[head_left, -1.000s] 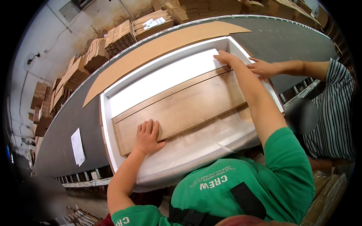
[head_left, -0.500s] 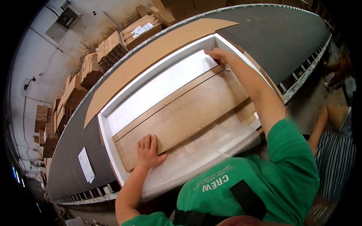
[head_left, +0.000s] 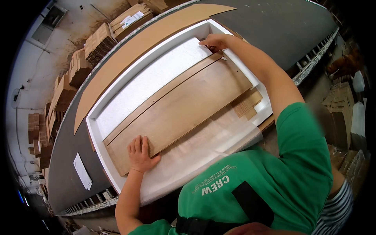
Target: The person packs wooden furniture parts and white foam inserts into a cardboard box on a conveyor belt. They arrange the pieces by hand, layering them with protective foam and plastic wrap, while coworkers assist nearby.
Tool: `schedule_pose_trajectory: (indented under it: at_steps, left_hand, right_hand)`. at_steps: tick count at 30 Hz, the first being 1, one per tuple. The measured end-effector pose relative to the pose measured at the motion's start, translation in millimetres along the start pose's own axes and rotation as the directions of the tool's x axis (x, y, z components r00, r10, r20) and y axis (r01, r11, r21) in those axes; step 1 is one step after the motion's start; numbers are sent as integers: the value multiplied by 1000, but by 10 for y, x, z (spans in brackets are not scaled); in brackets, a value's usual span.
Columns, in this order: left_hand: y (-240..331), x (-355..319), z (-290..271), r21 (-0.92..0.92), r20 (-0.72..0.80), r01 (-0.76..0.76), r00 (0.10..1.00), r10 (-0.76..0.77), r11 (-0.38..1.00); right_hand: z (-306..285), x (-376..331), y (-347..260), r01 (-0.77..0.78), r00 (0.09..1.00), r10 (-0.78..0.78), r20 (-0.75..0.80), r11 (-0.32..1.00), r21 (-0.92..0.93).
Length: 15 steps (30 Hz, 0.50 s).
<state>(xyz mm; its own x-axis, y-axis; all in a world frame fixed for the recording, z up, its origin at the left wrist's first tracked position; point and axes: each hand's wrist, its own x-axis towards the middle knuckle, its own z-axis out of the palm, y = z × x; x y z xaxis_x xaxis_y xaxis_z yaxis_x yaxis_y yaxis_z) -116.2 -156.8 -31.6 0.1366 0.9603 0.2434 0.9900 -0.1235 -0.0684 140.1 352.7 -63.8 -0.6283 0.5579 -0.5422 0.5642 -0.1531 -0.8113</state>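
A brown wooden panel (head_left: 180, 102) with a groove along its far side lies slantwise inside a white foam-lined carton (head_left: 91, 131). My left hand (head_left: 141, 154) rests flat on the near left part of the panel, fingers spread. At the carton's far right end, my right hand (head_left: 214, 42) has its fingers curled on the end corner of a white foam sheet (head_left: 156, 80) along the panel's far side. Its lower fingers are partly hidden. Translucent wrapping film (head_left: 196, 156) spreads over the near side, with another brown wooden piece (head_left: 246, 103) at the right.
The carton's brown cardboard flap (head_left: 113, 62) extends over the dark conveyor belt (head_left: 270, 31). A white paper sheet (head_left: 82, 171) lies on the belt at left. Stacked cardboard (head_left: 100, 45) lines the far wall. Someone in striped clothing (head_left: 338, 205) is partly visible at right.
The carton and its contents appear farther left and up in the picture. My left hand stays on the panel and my right hand at the foam sheet's end. The striped-clothed person is more hidden.
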Motion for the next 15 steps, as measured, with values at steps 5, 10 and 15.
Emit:
schedule_pose_trajectory:
  at_steps: [5, 10, 15]
  left_hand:
    - [-3, -9, -9, 8, 28, 4, 1000, -4, 1000]
    - [-36, 2, 15, 19, 12, -28, 1000, 28, 999]
    - [-5, -21, -3, 26, 28, -19, 999, 18, 999]
  right_hand:
    - [188, -169, -106, 6, 996, -9, -85, 999, -44]
    - [79, -154, -64, 15, 1000, -15, 1, 997, -70]
    - [-62, -389, -94, 183, 978, -206, 21, 812, -555]
